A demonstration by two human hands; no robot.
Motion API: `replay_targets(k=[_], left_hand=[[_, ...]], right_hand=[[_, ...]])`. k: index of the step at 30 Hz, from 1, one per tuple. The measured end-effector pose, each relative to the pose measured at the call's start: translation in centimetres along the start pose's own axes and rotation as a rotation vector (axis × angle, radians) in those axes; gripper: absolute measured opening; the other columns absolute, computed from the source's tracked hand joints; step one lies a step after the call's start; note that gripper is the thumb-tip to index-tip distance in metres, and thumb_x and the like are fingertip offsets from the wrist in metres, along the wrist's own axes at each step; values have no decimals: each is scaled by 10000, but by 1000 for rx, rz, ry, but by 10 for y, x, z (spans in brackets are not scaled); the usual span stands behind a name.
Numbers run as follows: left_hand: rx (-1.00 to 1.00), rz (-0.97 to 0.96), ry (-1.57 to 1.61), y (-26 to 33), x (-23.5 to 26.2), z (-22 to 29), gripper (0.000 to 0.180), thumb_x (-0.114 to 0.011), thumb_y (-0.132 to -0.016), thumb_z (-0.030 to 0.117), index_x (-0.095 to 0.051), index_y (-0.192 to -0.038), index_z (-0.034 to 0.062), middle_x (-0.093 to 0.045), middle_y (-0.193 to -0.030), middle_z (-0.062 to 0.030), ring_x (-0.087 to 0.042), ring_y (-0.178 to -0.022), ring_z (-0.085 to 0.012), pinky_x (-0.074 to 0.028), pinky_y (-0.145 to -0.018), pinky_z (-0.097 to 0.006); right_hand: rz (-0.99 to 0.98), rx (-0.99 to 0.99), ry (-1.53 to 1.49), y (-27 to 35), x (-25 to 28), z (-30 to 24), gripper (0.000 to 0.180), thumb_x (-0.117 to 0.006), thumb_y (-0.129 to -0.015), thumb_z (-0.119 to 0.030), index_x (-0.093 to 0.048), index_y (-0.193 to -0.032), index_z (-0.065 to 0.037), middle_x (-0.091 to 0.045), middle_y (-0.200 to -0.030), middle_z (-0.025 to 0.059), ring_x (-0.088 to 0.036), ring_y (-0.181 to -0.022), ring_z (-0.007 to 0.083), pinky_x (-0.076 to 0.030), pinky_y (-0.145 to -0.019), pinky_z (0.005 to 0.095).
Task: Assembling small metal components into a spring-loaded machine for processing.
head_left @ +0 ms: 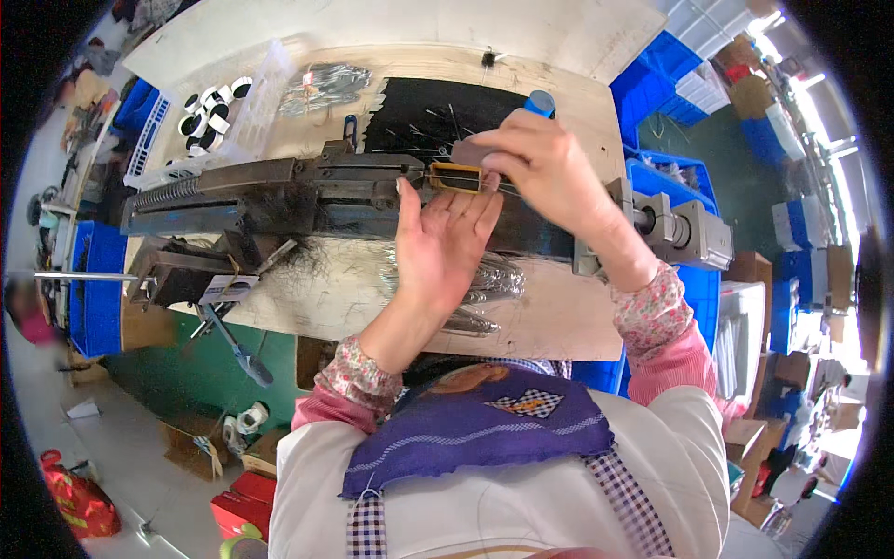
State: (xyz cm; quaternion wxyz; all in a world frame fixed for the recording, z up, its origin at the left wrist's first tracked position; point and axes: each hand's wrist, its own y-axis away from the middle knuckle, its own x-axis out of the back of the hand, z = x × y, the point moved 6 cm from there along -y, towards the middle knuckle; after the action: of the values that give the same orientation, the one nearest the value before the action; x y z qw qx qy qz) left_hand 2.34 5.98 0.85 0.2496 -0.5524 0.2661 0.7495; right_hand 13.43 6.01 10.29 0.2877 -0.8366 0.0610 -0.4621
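A long dark metal machine [354, 207] with a rail runs across the workbench in front of me. On its middle lies a small yellow rectangular frame [456, 166]. My left hand [440, 244] rests palm up against the machine's near side, its fingers stretched out flat with the tips at the frame's near edge. From the right, my right hand [545, 168] reaches over the machine with thumb and fingers pinched together beside the frame's right end. A greyish-brown flat piece [468, 151] shows by its fingertips; what the pinch holds is too small to make out.
Behind the machine lies a black cloth [410, 107] with thin metal rods on it. A clear bin [259, 112] with black-and-white rolls stands at left, near bundled wires [326, 86]. More shiny wire bundles [498, 278] lie nearer me. A blue cap [539, 102] stands at back right.
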Motion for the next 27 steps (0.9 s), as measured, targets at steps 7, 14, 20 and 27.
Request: replay_targets(k=[7,14,20,27], left_hand=[[-100,48,-36,0,1,4,667,-342,-963,546,-398,-1247,-55,-473,-1297,-148,-419,-1265,-245,-300,-1111,-382],[-71,18,-59,-2,-3,9,624,-357,-964,529,-460,-1196,-41,-507,-1254,-147,-463,-1219,-247,-309,-1106,-379],[-67,23,-58,-1,-6,7,630,-341,-965,536,-465,-1193,-38,-515,-1242,-147,-471,-1211,-244,-333,-1090,-372],[41,-343,116,-7,-4,12,649,-331,-965,537,-434,-1196,-62,-502,-1235,-174,-471,-1203,-258,-346,-1071,-382]], right_hand=[[-173,-89,-15,-4,-18,9,137,-652,-755,-147,-712,-871,-107,-604,-769,61,-613,-799,244,-444,-761,392],[-142,36,119,-1,-12,-2,142,-666,-737,-145,-720,-867,-125,-593,-744,50,-616,-792,231,-436,-776,393],[-110,101,129,-1,-12,0,171,-672,-723,-131,-722,-887,-134,-583,-732,36,-612,-770,226,-439,-748,376],[-188,226,247,4,-17,-32,196,-645,-754,-146,-654,-938,-80,-624,-823,69,-623,-821,245,-465,-724,381]])
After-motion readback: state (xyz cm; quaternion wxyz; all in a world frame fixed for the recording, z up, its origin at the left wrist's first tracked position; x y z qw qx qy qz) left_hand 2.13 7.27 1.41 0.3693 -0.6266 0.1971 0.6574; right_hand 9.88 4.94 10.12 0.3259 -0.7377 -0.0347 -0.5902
